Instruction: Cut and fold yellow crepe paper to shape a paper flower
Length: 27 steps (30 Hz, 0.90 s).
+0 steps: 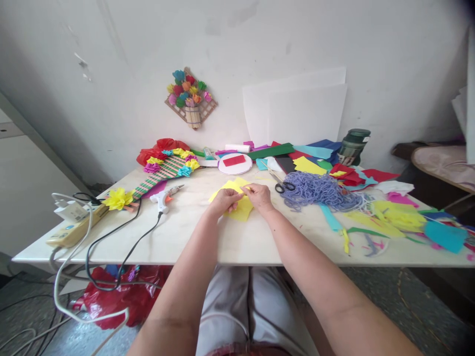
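Note:
A yellow paper sheet (237, 210) lies in the middle of the white table (208, 242), partly folded. My left hand (223, 200) pinches its left part, fingers closed on the paper. My right hand (260, 196) grips the paper's upper right edge, thumb and fingers pressed on a fold. Both hands sit close together over the sheet. Black-handled scissors (284, 186) lie just right of my right hand. A white glue gun (165, 197) rests to the left of my left hand.
A purple yarn pile (321, 190), coloured paper scraps (401, 217) and a green jar (352, 146) fill the right side. A flower-decorated stick craft (165, 170), a yellow paper flower (118, 199), a power strip (74, 230) with cables sit left. White boards (304, 111) lean on the wall.

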{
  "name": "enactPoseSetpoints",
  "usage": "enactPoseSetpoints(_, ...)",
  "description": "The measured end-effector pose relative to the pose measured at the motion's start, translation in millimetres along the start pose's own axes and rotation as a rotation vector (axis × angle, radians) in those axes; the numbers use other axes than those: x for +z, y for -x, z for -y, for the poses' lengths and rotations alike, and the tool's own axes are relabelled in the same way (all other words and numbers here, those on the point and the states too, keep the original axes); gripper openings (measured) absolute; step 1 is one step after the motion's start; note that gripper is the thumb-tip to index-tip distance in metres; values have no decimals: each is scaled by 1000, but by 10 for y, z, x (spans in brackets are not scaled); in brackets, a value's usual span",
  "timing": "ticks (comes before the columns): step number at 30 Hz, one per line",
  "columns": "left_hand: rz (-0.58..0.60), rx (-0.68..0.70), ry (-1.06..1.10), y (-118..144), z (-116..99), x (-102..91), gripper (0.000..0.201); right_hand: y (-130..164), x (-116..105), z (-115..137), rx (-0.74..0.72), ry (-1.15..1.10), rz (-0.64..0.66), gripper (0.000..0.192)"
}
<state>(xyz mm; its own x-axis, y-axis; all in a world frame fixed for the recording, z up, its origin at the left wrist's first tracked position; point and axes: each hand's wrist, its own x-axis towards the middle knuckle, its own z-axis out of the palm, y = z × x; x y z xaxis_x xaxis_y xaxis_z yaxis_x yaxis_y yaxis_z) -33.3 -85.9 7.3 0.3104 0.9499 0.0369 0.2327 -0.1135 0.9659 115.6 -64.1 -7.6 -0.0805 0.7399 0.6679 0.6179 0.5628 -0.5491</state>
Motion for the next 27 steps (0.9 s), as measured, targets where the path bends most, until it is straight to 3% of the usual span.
enactPoseSetpoints(9,3,38,42,17,-83,60,33,36,-2,30,-158,138,-37,22)
enactPoseSetpoints(14,-6,85,132,5,-89,85,32,16,6,25,-50,0,-87,24)
enactPoseSetpoints(22,-183,89,111,-60,-33,77,30,-5,67,19,188,-292,-144,25)
enactPoseSetpoints(27,-255,4,81,-91,-8,86,31,7,77,25,49,-223,-129,23)
